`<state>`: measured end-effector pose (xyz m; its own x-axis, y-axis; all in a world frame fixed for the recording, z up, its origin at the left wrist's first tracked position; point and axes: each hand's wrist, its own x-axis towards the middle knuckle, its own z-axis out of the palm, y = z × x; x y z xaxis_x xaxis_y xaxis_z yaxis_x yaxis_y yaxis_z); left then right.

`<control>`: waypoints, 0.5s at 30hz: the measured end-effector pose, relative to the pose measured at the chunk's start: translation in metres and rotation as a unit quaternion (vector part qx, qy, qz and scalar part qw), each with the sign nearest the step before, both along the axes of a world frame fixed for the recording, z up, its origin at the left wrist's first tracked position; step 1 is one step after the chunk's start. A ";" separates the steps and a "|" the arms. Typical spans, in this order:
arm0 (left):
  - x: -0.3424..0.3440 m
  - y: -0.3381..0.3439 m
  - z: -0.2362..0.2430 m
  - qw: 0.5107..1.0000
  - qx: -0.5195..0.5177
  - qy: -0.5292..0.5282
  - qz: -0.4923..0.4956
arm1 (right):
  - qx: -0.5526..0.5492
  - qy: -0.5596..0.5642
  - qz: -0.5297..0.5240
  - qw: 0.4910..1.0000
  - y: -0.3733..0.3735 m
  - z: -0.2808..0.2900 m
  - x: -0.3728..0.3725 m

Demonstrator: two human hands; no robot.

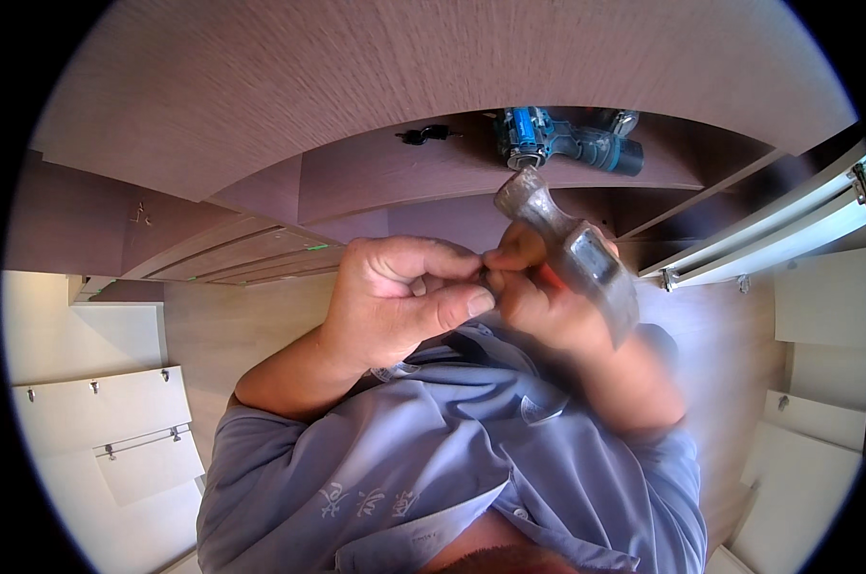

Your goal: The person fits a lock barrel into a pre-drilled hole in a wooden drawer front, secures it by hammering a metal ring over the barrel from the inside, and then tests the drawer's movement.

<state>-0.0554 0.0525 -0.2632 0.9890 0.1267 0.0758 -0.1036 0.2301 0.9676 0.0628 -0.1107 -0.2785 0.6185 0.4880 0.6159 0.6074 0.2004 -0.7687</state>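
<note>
My left hand (399, 301) is curled in front of my chest, thumb and fingertips pinching something too small to make out. My right hand (538, 297) meets it fingertip to fingertip and also grips a hammer (572, 249), whose metal head sticks up and to the left, blurred. Both hands are raised close to the camera, above my grey-blue shirt (433, 459). Whatever lies between the fingertips is hidden.
A brown wooden panel (433, 86) spans the top. Below it on a shelf lie a blue cordless drill (562, 139) and a small black part (425, 134). White cabinet panels with metal fittings (136, 430) lie on the floor at left and another white panel (806, 478) at right.
</note>
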 end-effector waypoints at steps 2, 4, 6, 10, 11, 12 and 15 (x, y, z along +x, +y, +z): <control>0.001 0.002 0.000 1.000 0.007 0.000 -0.006 | -0.004 -0.010 -0.005 1.000 0.001 -0.001 0.001; 0.002 0.002 -0.002 1.000 0.007 -0.015 -0.006 | 0.002 -0.014 -0.005 1.000 0.002 -0.001 0.001; 0.003 0.003 -0.005 0.999 -0.036 -0.012 -0.020 | 0.018 -0.013 0.002 1.000 0.003 0.001 0.002; 0.013 0.009 -0.009 0.971 -0.199 0.027 -0.130 | 0.057 0.297 0.193 0.933 -0.009 0.010 0.002; 0.015 0.011 -0.009 0.956 -0.237 0.036 -0.170 | 0.102 0.341 0.234 0.905 -0.009 0.008 0.002; 0.016 0.011 -0.010 0.949 -0.252 0.053 -0.185 | 0.083 0.333 0.237 0.909 -0.013 0.005 0.005; 0.016 0.014 -0.018 0.931 -0.275 0.097 -0.221 | 0.069 0.310 0.240 0.917 -0.016 -0.001 0.010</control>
<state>-0.0394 0.0667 -0.2810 0.9423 -0.3284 -0.0650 0.2825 0.6757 0.6809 0.0727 -0.1263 -0.2794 0.6052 0.7399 0.2938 -0.1222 0.4510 -0.8841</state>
